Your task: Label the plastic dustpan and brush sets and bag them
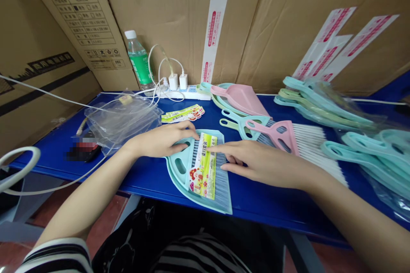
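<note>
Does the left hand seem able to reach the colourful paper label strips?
Probably yes: the left hand rests close to the colourful paper label strips, and nothing seems to stand between them.

Plastic water bottle (138,62) beside a power strip (188,92), perhaps a blurred phone (83,147) nearby

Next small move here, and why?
Probably move the left hand over to the clear plastic bags while the right hand pins the label card. The card lies on the brush bristles, which rest in the teal dustpan, the right forefinger is already on it, and the bags lie just left of the hands.
</note>
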The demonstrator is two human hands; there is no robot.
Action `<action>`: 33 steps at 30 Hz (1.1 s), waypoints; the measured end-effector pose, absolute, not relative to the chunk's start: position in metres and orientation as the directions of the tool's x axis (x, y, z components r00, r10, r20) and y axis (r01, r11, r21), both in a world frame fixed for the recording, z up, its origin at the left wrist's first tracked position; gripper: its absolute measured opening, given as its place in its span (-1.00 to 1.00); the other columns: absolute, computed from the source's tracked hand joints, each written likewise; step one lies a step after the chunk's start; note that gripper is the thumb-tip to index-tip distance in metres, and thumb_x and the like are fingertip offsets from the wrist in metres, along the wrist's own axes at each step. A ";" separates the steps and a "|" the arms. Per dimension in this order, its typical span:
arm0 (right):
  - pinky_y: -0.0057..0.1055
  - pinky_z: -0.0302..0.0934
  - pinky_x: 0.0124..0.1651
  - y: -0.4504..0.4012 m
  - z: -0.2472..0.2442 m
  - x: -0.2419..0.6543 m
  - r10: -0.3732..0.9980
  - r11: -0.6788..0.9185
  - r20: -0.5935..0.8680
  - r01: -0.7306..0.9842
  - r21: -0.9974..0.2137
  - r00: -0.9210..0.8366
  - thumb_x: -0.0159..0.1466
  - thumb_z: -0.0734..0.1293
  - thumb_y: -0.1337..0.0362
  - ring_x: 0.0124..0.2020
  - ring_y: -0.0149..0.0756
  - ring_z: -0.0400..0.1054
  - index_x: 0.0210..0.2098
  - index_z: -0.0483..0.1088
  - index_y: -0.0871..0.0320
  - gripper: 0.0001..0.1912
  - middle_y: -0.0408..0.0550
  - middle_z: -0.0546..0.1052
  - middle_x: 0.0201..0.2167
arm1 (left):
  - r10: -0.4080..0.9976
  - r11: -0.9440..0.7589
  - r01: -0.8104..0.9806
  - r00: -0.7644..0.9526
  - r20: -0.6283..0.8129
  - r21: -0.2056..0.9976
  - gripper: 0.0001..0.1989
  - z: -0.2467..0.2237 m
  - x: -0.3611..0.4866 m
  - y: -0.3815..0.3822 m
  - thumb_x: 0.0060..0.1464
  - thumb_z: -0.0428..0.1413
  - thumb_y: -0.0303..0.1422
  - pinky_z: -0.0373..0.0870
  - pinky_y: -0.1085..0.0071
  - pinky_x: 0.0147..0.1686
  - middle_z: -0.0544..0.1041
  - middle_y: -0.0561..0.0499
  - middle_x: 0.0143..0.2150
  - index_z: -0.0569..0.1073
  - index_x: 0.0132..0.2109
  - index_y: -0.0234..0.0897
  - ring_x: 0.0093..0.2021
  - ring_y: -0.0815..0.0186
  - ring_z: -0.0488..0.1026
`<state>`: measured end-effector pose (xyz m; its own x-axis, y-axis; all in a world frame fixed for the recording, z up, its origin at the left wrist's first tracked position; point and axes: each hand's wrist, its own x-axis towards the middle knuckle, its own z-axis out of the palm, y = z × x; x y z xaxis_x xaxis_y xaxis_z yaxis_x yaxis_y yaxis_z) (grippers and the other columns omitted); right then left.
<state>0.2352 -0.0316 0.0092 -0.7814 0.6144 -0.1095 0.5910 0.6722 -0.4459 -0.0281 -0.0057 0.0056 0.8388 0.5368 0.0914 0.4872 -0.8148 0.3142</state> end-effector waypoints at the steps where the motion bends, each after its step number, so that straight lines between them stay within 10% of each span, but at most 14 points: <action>1: -0.23 0.27 -0.12 -0.032 0.009 0.235 0.613 0.673 -0.107 0.588 -0.449 -0.783 0.36 0.14 0.18 -0.28 -0.19 0.42 0.24 0.31 0.09 -0.51 0.01 0.55 -0.23 | 0.538 -0.814 0.489 0.838 0.089 0.314 -0.68 0.005 -0.028 -0.006 0.19 0.00 -0.52 0.39 0.27 0.03 0.40 -0.13 0.07 0.38 0.08 -0.25 0.04 0.21 0.44; 33: -0.26 0.29 -0.16 -0.032 0.008 0.237 0.605 0.688 -0.082 0.572 -0.448 -0.792 0.35 0.15 0.17 -0.33 -0.21 0.43 0.22 0.34 0.05 -0.53 -0.02 0.57 -0.27 | 0.532 -0.823 0.489 0.842 0.091 0.289 -0.66 0.006 -0.028 -0.006 0.19 -0.01 -0.52 0.39 0.26 0.05 0.40 -0.13 0.05 0.37 0.10 -0.25 0.04 0.21 0.43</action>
